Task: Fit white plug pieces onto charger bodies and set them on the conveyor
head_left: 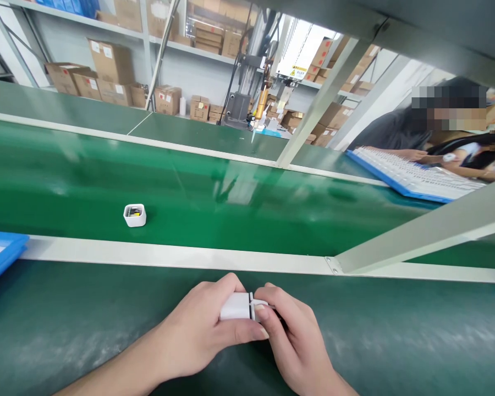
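Over the near edge of the workbench, my left hand [206, 319] is wrapped round a small white plastic charger housing [236, 306], which lies sideways. A dark line runs round the housing close to its right end. At that end my right hand [295, 330] pinches a thin white end piece [259, 302] between thumb and fingers. The end piece touches the housing or sits right against it. Something dark shows under my right fingers, too hidden to name. On the green belt stands another white housing [135, 215], upright and open at the top, with small electronic parts inside.
A pale metal rail [169, 254] separates the bench from the green conveyor belt [181, 214]. A slanted post [429, 231] rises on the right. Blue-edged trays lie at left [4, 250] and far right [421, 176], where people sit. Behind stand a machine [247, 82] and shelved boxes.
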The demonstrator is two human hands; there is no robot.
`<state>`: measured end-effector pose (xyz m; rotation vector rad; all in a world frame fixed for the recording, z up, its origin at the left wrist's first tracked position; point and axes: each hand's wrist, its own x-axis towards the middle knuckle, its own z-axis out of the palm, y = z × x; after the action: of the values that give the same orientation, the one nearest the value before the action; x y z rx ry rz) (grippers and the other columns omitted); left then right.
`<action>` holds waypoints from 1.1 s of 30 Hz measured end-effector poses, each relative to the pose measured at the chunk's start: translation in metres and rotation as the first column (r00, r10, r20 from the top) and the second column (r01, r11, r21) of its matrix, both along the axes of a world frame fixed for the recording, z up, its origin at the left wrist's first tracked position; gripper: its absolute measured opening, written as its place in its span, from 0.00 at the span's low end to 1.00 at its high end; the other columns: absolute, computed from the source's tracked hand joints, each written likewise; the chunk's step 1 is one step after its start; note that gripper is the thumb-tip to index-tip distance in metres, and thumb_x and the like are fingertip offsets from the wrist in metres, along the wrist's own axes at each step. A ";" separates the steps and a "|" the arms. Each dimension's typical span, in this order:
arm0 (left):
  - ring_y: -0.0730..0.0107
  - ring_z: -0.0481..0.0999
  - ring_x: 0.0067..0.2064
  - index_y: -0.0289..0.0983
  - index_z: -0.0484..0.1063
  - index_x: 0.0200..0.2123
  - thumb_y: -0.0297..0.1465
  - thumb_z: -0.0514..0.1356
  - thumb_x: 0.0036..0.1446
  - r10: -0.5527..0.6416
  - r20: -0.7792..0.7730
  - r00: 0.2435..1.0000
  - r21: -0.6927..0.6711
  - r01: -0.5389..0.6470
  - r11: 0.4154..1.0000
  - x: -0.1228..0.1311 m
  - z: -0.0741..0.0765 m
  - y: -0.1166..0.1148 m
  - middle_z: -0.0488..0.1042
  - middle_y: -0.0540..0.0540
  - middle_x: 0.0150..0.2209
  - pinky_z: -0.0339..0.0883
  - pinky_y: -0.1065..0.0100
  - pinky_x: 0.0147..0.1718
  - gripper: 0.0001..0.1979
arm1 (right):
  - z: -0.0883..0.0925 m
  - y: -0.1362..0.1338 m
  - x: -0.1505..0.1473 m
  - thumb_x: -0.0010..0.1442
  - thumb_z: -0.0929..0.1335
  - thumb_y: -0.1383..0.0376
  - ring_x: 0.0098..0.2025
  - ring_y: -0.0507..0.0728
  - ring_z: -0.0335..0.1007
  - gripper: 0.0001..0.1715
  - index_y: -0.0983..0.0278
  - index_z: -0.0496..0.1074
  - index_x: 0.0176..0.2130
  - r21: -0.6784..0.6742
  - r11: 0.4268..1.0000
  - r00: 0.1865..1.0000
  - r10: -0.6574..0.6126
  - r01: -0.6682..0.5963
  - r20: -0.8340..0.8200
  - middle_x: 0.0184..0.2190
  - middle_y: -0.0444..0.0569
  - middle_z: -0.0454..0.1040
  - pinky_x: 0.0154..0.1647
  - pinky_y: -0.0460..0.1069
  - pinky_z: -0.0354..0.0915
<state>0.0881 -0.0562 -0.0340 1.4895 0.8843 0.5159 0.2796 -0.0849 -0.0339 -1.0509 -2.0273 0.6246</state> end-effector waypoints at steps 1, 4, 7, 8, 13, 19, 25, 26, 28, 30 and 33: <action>0.75 0.63 0.29 0.38 0.65 0.34 0.48 0.66 0.57 0.002 0.002 1.000 0.002 -0.002 1.000 0.000 0.000 0.000 0.68 0.56 0.29 0.50 0.72 0.25 0.20 | 0.000 0.000 0.000 0.74 0.60 0.68 0.27 0.50 0.59 0.09 0.61 0.65 0.39 0.015 1.000 1.000 0.002 -0.002 0.012 0.28 0.41 0.65 0.28 0.45 0.54; 0.75 0.63 0.29 0.38 0.65 0.34 0.49 0.65 0.57 0.003 -0.001 1.000 0.019 -0.003 1.000 0.001 -0.002 0.000 0.68 0.56 0.29 0.51 0.72 0.25 0.21 | 0.002 -0.001 -0.001 0.74 0.59 0.69 0.26 0.51 0.57 0.10 0.61 0.64 0.39 0.066 0.998 0.998 0.014 -0.018 0.061 0.27 0.41 0.62 0.27 0.46 0.52; 0.75 0.63 0.28 0.39 0.65 0.34 0.49 0.65 0.57 0.000 -0.028 1.000 0.050 0.002 0.999 0.001 -0.003 0.000 0.68 0.56 0.29 0.51 0.72 0.25 0.21 | 0.003 -0.002 -0.002 0.74 0.58 0.69 0.26 0.50 0.56 0.11 0.62 0.64 0.38 0.059 0.998 0.997 0.019 -0.024 0.075 0.26 0.41 0.61 0.27 0.46 0.52; 0.75 0.63 0.28 0.39 0.64 0.35 0.49 0.65 0.57 -0.001 -0.040 0.999 0.061 0.003 0.998 0.001 -0.004 0.000 0.68 0.56 0.28 0.51 0.72 0.25 0.21 | 0.002 -0.003 -0.003 0.74 0.58 0.69 0.26 0.50 0.56 0.11 0.62 0.63 0.38 0.052 0.998 0.997 0.017 -0.021 0.073 0.27 0.41 0.61 0.27 0.46 0.52; 0.75 0.62 0.28 0.39 0.62 0.34 0.50 0.65 0.57 -0.013 -0.073 0.997 0.103 0.021 0.994 0.001 -0.005 -0.001 0.67 0.56 0.28 0.51 0.72 0.25 0.22 | -0.001 -0.004 -0.004 0.74 0.58 0.69 0.25 0.50 0.56 0.11 0.62 0.63 0.37 0.079 0.997 0.995 -0.013 0.005 0.099 0.27 0.41 0.62 0.26 0.46 0.52; 0.75 0.63 0.29 0.39 0.63 0.34 0.51 0.64 0.58 -0.025 -0.033 0.999 0.077 0.027 0.997 0.001 -0.006 -0.003 0.68 0.56 0.29 0.51 0.72 0.25 0.22 | -0.004 -0.005 0.000 0.73 0.60 0.69 0.26 0.51 0.58 0.08 0.62 0.63 0.39 0.204 0.977 0.985 -0.089 0.058 0.149 0.27 0.41 0.63 0.26 0.46 0.52; 0.75 0.62 0.29 0.39 0.62 0.33 0.51 0.66 0.57 -0.041 -0.051 0.998 0.103 0.046 0.994 0.002 -0.006 -0.003 0.68 0.57 0.29 0.51 0.72 0.25 0.23 | -0.002 -0.005 -0.002 0.74 0.58 0.68 0.24 0.49 0.56 0.11 0.62 0.62 0.37 0.093 0.996 0.998 -0.009 0.003 0.067 0.26 0.40 0.61 0.25 0.45 0.51; 0.75 0.62 0.29 0.39 0.61 0.33 0.51 0.66 0.57 -0.044 -0.059 0.997 0.108 0.050 0.993 0.002 -0.006 -0.002 0.68 0.56 0.29 0.51 0.72 0.25 0.23 | -0.002 -0.005 -0.003 0.74 0.58 0.68 0.24 0.49 0.56 0.11 0.62 0.62 0.37 0.079 0.997 0.998 -0.013 0.008 0.058 0.26 0.40 0.61 0.25 0.45 0.51; 0.74 0.63 0.29 0.39 0.61 0.33 0.51 0.65 0.57 -0.040 -0.074 0.996 0.111 0.048 0.993 0.002 -0.006 -0.002 0.68 0.56 0.30 0.51 0.71 0.25 0.23 | -0.002 -0.005 -0.004 0.74 0.59 0.68 0.25 0.49 0.57 0.11 0.62 0.62 0.37 0.074 0.997 0.998 -0.042 0.038 0.054 0.27 0.40 0.62 0.25 0.45 0.52; 0.74 0.63 0.29 0.39 0.61 0.34 0.51 0.65 0.57 -0.033 -0.084 0.996 0.110 0.042 0.993 0.002 -0.006 -0.003 0.69 0.56 0.30 0.51 0.71 0.25 0.23 | -0.002 -0.005 -0.005 0.74 0.59 0.68 0.25 0.49 0.58 0.11 0.62 0.62 0.36 0.070 0.996 0.997 -0.067 0.063 0.050 0.27 0.40 0.63 0.26 0.45 0.53; 0.74 0.64 0.30 0.40 0.62 0.34 0.51 0.65 0.57 -0.026 -0.074 0.997 0.098 0.033 0.995 0.002 -0.007 -0.003 0.69 0.56 0.30 0.51 0.72 0.25 0.23 | -0.002 -0.005 -0.005 0.74 0.59 0.68 0.25 0.48 0.59 0.12 0.61 0.62 0.36 0.061 0.995 0.996 -0.083 0.081 0.041 0.27 0.40 0.64 0.26 0.44 0.54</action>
<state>0.0896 -0.0592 -0.0409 1.6176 0.9036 0.4921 0.2744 -0.0904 -0.0355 -1.1153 -2.0166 0.5004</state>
